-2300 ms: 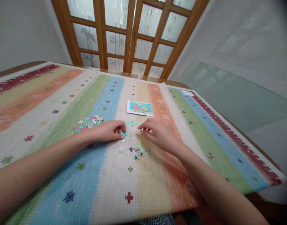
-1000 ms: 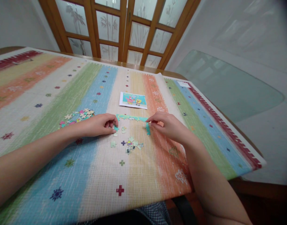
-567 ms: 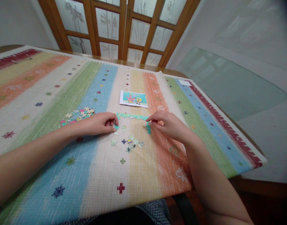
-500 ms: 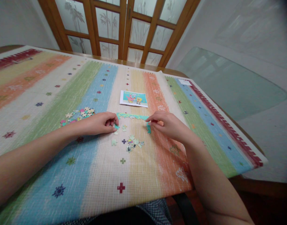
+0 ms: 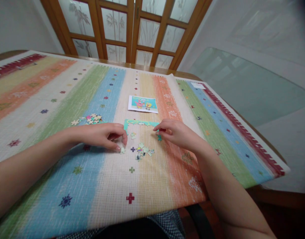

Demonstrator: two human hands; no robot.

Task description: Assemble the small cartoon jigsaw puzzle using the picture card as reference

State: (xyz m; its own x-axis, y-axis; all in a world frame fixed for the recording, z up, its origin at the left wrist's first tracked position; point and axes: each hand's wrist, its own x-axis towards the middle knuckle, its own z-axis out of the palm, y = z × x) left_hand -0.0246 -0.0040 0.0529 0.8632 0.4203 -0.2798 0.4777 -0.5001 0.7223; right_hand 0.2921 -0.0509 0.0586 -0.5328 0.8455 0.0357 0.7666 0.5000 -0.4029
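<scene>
Evidently, small puzzle pieces are attended by both grips

By the thumb of the left grip, a bare hand with curled fingers, a small pale-green cardboard jigsaw piece is met at the cloth; whether it is pinched or merely touched cannot be made out. By the right grip, also bare, a teal jigsaw piece is partly covered under bent fingers; whether it is grasped cannot be seen either.

Between the hands, a teal puzzle border with yellow-green swirls is laid out, with a far edge and a short left side. Within it, a loose pale-green and yellow piece is seen, and nearer the body a cluster of pale-green pieces with yellow and dark markings is gathered.

Beyond the left forearm, a heap of multicoloured pieces is partly hidden. Past the border, a rectangular paper picture with cartoon figures on teal is placed. All are carried by a striped, patterned tablecloth, by which the wooden counter is largely covered.
</scene>
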